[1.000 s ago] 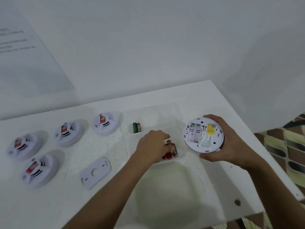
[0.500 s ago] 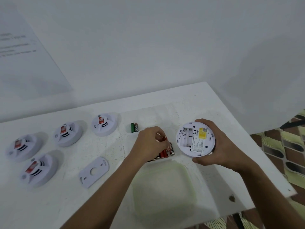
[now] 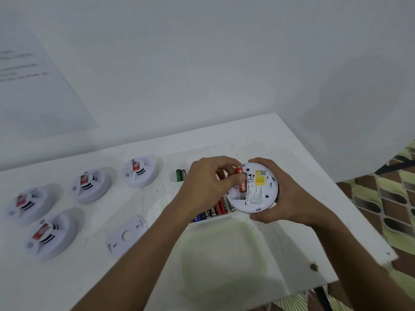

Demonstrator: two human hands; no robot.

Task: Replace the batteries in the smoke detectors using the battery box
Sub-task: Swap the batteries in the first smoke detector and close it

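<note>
A white table [image 3: 280,140] stands against a plain white wall. The right hand [image 3: 289,196] grasps a round white plastic smoke detector [image 3: 258,194], back up with a yellow label, above the battery box [image 3: 215,212]. The left hand [image 3: 206,182] pinches a red battery [image 3: 242,184], lettered "ONG", at the detector's open bay. Black batteries in the box read "READY". Two loose batteries [image 3: 180,175] lie just left of the hand; four other detectors [image 3: 139,173] sit well apart.

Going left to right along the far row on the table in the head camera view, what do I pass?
Smoke detector with red label → two loose batteries, green and red → left hand pinching a red battery → opened detector held by right hand.
</note>
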